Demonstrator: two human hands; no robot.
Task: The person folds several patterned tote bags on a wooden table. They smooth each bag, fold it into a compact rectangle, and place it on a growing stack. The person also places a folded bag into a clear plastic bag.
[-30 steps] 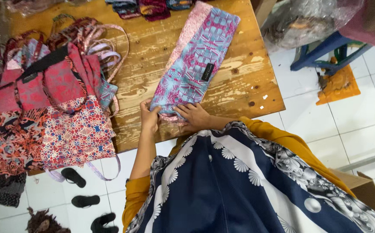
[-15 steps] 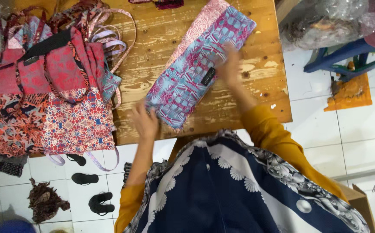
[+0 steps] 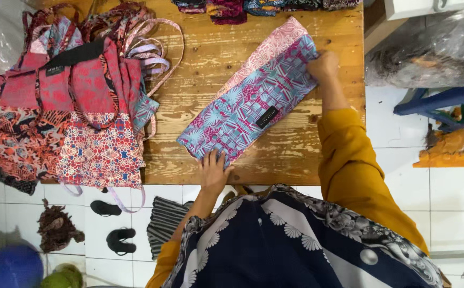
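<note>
Worn wooden plank table (image 3: 210, 80) fills the top of the view, w/ white tiled floor (image 3: 450, 197) around it. On the table's left end sits a heap of red and pink patterned cloth tote bags (image 3: 66, 112), handles looped up and over; no telling what's inside them, if anything. Along the far edge, a row of folded dark patterned fabrics (image 3: 253, 6).

Centre: the long folded blue-pink patterned cloth piece w/ a small black label (image 3: 250, 104), lying diagonal, near end at the table's front edge, far end up by the right side.

Change vs a sec ago: both hands were together at the near end; now the right hand (image 3: 324, 65) has travelled up to the far end, fingers curled pinching that corner. Left hand (image 3: 214, 172) stays at the near end, fingers spread and pressed flat on the fabric. So cloth is now held at both ends, drawn out lengthwise.

Below: black sandals (image 3: 116, 224) on the floor.
</note>
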